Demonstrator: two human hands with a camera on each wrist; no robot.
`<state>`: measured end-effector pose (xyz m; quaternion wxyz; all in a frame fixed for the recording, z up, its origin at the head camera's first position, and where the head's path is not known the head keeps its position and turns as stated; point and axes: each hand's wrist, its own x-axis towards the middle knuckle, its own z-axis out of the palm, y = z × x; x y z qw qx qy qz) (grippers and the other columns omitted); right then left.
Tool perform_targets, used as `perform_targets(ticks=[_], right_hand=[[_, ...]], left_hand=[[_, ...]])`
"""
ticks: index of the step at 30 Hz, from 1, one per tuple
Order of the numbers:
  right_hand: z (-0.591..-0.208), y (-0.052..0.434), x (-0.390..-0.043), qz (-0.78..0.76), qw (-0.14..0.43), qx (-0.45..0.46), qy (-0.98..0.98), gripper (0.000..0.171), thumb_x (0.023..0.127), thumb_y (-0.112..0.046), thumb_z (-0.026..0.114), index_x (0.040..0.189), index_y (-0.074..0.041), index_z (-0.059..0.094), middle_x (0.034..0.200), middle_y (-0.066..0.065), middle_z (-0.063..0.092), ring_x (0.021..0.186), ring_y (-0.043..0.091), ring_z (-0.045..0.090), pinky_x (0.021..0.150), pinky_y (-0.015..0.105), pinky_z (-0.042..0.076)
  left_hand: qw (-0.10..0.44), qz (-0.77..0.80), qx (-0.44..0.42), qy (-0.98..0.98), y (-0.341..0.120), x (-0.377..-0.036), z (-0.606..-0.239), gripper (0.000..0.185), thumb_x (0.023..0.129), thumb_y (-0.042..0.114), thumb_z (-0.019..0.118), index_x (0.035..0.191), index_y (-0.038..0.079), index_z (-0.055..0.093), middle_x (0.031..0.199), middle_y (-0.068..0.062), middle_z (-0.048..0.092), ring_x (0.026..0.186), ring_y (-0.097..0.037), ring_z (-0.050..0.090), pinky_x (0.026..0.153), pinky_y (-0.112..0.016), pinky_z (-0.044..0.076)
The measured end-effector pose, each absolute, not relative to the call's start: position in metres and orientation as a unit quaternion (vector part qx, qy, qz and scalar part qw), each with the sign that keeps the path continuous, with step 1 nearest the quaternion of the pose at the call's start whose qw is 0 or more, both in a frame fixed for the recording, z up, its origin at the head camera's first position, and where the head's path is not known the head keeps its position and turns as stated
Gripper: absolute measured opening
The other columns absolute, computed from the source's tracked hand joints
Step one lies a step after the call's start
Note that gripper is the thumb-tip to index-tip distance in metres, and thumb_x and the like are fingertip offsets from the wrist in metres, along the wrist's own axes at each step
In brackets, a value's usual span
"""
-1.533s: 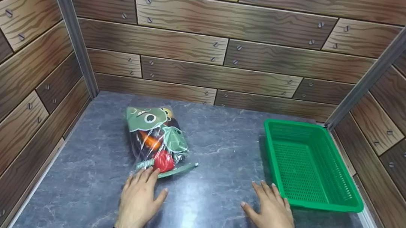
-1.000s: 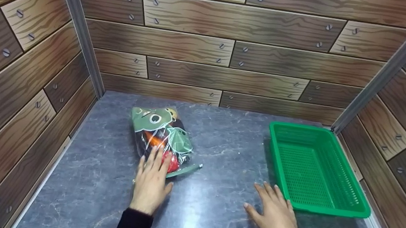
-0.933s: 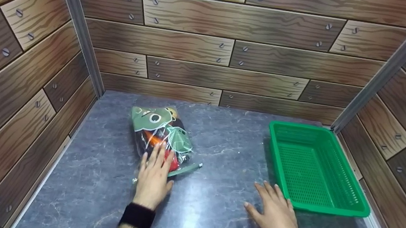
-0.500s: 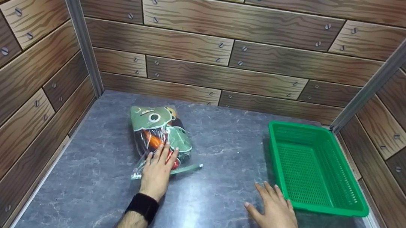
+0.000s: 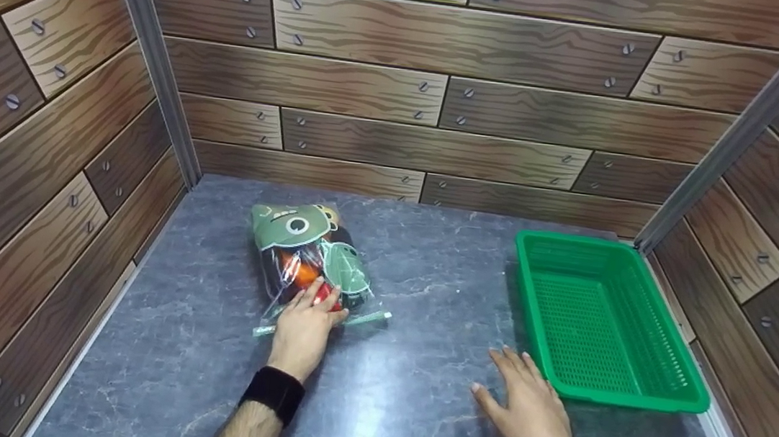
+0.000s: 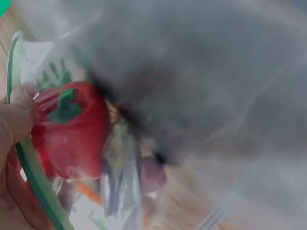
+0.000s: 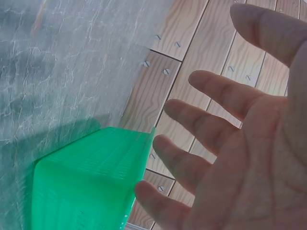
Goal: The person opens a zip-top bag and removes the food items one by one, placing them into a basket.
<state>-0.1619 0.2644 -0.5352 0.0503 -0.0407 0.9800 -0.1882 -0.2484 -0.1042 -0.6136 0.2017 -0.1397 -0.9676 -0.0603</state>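
Note:
A clear zip bag (image 5: 306,253) with green cartoon print lies left of centre on the grey table (image 5: 413,409) and holds toy vegetables. My left hand (image 5: 307,311) is on its near end, fingers curled over the plastic. In the left wrist view my thumb (image 6: 17,115) presses a red toy pepper (image 6: 72,129) through the bag, beside the green zip strip (image 6: 33,177), and a fingertip shows behind the plastic. My right hand (image 5: 520,388) lies flat on the table with straight, spread fingers (image 7: 211,91), holding nothing, just left of the green basket (image 5: 631,402).
The green mesh basket (image 7: 91,177) sits empty at the right, close to the right wall. Wood-print panels (image 5: 445,101) close in the table at the back and on both sides. Bare table surface lies between the bag and the basket.
My left hand slid forward from the table onto the bag's near end, and its fingers curled onto the plastic. The right hand stayed flat beside the basket.

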Motion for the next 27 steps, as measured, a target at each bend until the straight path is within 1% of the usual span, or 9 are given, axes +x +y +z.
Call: perform_targets(ticks=[4, 7, 11, 14, 16, 19, 22, 27], right_hand=[[-0.532, 0.263, -0.163, -0.202, 0.032, -0.044, 0.978, 0.074, 0.113, -0.04, 0.079, 0.173, -0.005, 0.055, 0.179, 0.023, 0.056, 0.172, 0.054, 0.044, 0.134, 0.08, 0.042], [-0.53, 0.259, -0.164, -0.213, 0.025, -0.039, 0.976, 0.074, 0.113, -0.038, 0.079, 0.176, -0.007, 0.053, 0.18, 0.021, 0.056, 0.17, 0.051, 0.048, 0.132, 0.076, 0.048], [-0.529, 0.252, -0.166, -0.223, 0.014, -0.035, 0.974, 0.075, 0.114, -0.04, 0.079, 0.177, -0.011, 0.051, 0.178, 0.025, 0.056, 0.163, 0.051, 0.058, 0.121, 0.073, 0.058], [-0.527, 0.246, -0.168, -0.239, 0.004, -0.04, 0.97, 0.074, 0.114, -0.036, 0.079, 0.178, -0.011, 0.051, 0.176, 0.028, 0.057, 0.157, 0.052, 0.064, 0.116, 0.071, 0.062], [-0.526, 0.243, -0.17, -0.256, -0.003, -0.047, 0.965, 0.073, 0.114, -0.032, 0.079, 0.178, -0.01, 0.05, 0.176, 0.026, 0.058, 0.156, 0.051, 0.065, 0.117, 0.07, 0.062], [-0.521, 0.237, -0.174, -0.286, -0.011, -0.06, 0.956, 0.072, 0.114, -0.026, 0.079, 0.178, -0.01, 0.049, 0.175, 0.023, 0.061, 0.157, 0.05, 0.064, 0.124, 0.07, 0.058], [-0.516, 0.23, -0.179, -0.313, -0.018, -0.07, 0.947, 0.072, 0.114, -0.023, 0.079, 0.179, -0.012, 0.049, 0.173, 0.021, 0.063, 0.16, 0.047, 0.063, 0.129, 0.069, 0.056], [-0.506, 0.216, -0.184, -0.354, -0.025, -0.087, 0.931, 0.074, 0.115, -0.022, 0.079, 0.181, -0.018, 0.046, 0.181, 0.014, 0.057, 0.164, 0.044, 0.059, 0.134, 0.068, 0.052]], left_hand=[[0.249, -0.081, -0.14, -0.955, -0.101, -0.246, -0.592, 0.034, 0.103, 0.02, 0.068, 0.122, 0.03, 0.094, 0.147, 0.005, 0.084, 0.153, -0.029, 0.073, 0.124, -0.048, 0.064], [0.283, -0.095, -0.143, -0.944, -0.099, -0.243, -0.573, 0.031, 0.102, 0.019, 0.072, 0.123, 0.028, 0.093, 0.141, 0.005, 0.087, 0.147, -0.027, 0.077, 0.117, -0.047, 0.068], [0.319, -0.117, -0.151, -0.928, -0.097, -0.237, -0.552, 0.038, 0.098, 0.005, 0.079, 0.127, 0.025, 0.092, 0.137, 0.005, 0.088, 0.142, -0.025, 0.08, 0.11, -0.046, 0.071], [0.343, -0.136, -0.161, -0.916, -0.094, -0.23, -0.54, 0.047, 0.094, -0.003, 0.081, 0.131, 0.025, 0.092, 0.136, 0.006, 0.088, 0.138, -0.023, 0.082, 0.106, -0.046, 0.072], [0.355, -0.144, -0.167, -0.908, -0.091, -0.225, -0.533, 0.05, 0.093, -0.004, 0.082, 0.132, 0.026, 0.091, 0.136, 0.008, 0.088, 0.136, -0.021, 0.084, 0.104, -0.045, 0.073], [0.369, -0.157, -0.178, -0.898, -0.086, -0.218, -0.522, 0.047, 0.095, 0.0, 0.085, 0.133, 0.028, 0.091, 0.135, 0.009, 0.088, 0.133, -0.02, 0.084, 0.1, -0.043, 0.074], [0.382, -0.163, -0.193, -0.889, -0.082, -0.211, -0.51, 0.043, 0.098, 0.004, 0.087, 0.133, 0.029, 0.091, 0.134, 0.01, 0.089, 0.131, -0.019, 0.085, 0.1, -0.041, 0.074], [0.396, -0.178, -0.223, -0.873, -0.076, -0.2, -0.493, 0.043, 0.097, 0.002, 0.089, 0.13, 0.029, 0.091, 0.131, 0.01, 0.089, 0.128, -0.017, 0.086, 0.102, -0.037, 0.073]])
